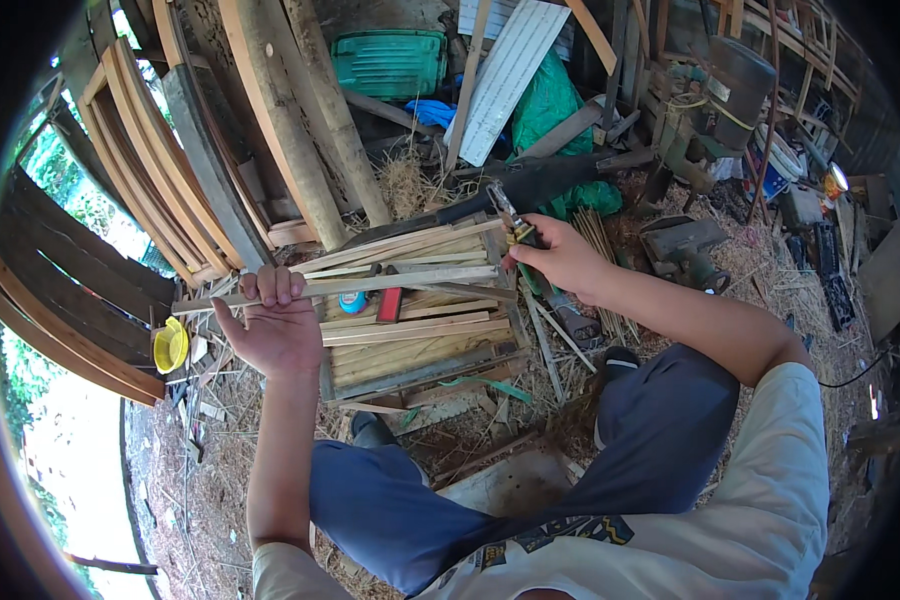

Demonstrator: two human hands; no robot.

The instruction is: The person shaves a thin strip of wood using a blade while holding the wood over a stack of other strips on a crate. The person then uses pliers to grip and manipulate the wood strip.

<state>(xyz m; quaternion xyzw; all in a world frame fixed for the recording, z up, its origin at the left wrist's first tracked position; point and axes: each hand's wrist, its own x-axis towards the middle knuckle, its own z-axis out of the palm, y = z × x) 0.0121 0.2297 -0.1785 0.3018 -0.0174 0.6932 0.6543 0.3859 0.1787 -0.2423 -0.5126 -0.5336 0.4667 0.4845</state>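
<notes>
A long thin wooden strip (400, 281) runs across the view above a low slatted wooden bench. My left hand (275, 325) is closed round it towards its left end, palm up. In my right hand (560, 258), close to the strip's right end, is a pliers-like metal tool (505, 208) with silver jaws pointing away from me; its handles are mostly covered by my fingers. Below the strip, a blue tape measure (352, 302) and a red block with dark edges (390, 305) lie on the bench (410, 370). More wooden strips (420, 328) lie there too.
Wooden frames (130, 150) and posts lean at the left. A yellow bowl-like container (171, 345) is near the left edge. Beyond the bench stand a green crate (390, 63) and a white panel (510, 80). Machinery (715, 110) is at the right; shavings cover the ground.
</notes>
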